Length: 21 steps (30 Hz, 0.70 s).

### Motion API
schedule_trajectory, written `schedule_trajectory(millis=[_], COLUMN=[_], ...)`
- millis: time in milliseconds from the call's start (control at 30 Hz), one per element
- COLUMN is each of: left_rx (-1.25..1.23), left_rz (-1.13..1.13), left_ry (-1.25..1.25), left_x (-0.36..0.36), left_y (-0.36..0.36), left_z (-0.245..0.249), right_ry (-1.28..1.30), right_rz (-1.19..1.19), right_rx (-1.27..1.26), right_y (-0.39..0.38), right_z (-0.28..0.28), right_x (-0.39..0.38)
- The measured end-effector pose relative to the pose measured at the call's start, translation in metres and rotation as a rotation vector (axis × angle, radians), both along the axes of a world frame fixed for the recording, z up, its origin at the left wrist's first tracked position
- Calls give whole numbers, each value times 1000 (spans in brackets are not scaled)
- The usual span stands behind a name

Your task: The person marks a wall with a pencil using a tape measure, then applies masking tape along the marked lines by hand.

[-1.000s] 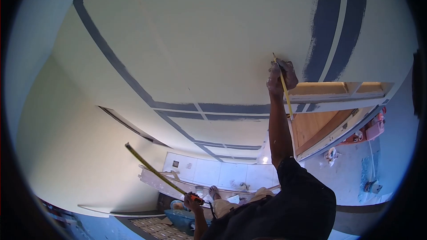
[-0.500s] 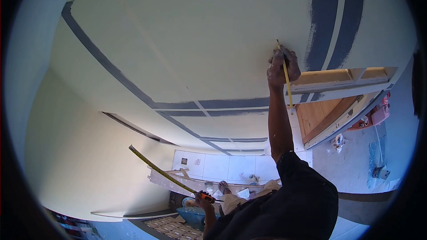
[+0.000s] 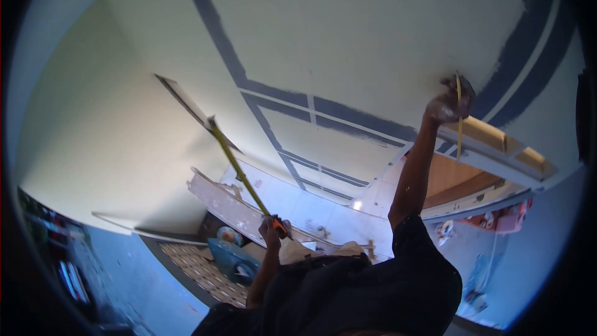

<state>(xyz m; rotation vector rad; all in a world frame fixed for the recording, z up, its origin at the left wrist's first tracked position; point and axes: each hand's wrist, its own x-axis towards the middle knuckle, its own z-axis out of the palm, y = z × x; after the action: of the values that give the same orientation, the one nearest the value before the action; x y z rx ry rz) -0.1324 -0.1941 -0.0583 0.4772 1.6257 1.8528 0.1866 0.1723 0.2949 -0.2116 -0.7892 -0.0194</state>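
Note:
Low near my body, my left hand [image 3: 268, 235] is closed around the orange and black case of a tape measure [image 3: 280, 229]. Its yellow blade [image 3: 239, 170] runs out stiffly up and away, with the free end overlapping the pale wall in this view. My raised right hand [image 3: 450, 101] grips a thin yellow pencil [image 3: 459, 134], its dark tip pointing up close to the pale panelled surface [image 3: 385, 31]. Dark grey painted bands [image 3: 522, 43] with light gaps run beside that hand.
A framed opening [image 3: 491, 140] lies just below my right hand. Beneath me are a paint-spattered plank [image 3: 214, 196], a teal container [image 3: 233, 261] and a woven slatted surface [image 3: 186, 264]. Red and pink items [image 3: 507, 218] lie on the floor at right.
My view has turned, so the wall bands tilt more. My right hand with the pencil appears farther right; the tape blade has swung up to a steeper angle.

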Motion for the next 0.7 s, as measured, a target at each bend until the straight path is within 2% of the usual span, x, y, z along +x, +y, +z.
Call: schedule_trajectory(millis=[33,67,167,233,267,333,367,433,633,700], left_rx=[1,8,-7,19,46,72,61,96,124,168], left_rz=[-25,-53,-161,-252,-301,-375,-401,-442,-584,-626], left_ry=[-34,-65,-73,-73,-49,-36,-76,-92,-70,-91], left_x=[3,4,8,11,12,18,20,24,37,38], left_y=[8,20,52,72,85,107,118,138,165,167], left_z=[8,17,23,6,2,13,20,26,20,11], right_ry=[-41,-215,-334,-444,-477,-758,-773,-987,-1143,-1077], right_rz=[-40,-250,-219,271,394,191,178,160,255,240], right_rx=[14,104,181,-436,-767,-736,-726,-735,-777,-641], right_y=[-10,-20,-47,-82,-102,-92,-93,-99,-103,-99], right_z=[4,10,-1,-7,12,11,16,28,36,27], right_x=[-4,-13,-36,-63,-80,-105,-115,-135,-164,-174])
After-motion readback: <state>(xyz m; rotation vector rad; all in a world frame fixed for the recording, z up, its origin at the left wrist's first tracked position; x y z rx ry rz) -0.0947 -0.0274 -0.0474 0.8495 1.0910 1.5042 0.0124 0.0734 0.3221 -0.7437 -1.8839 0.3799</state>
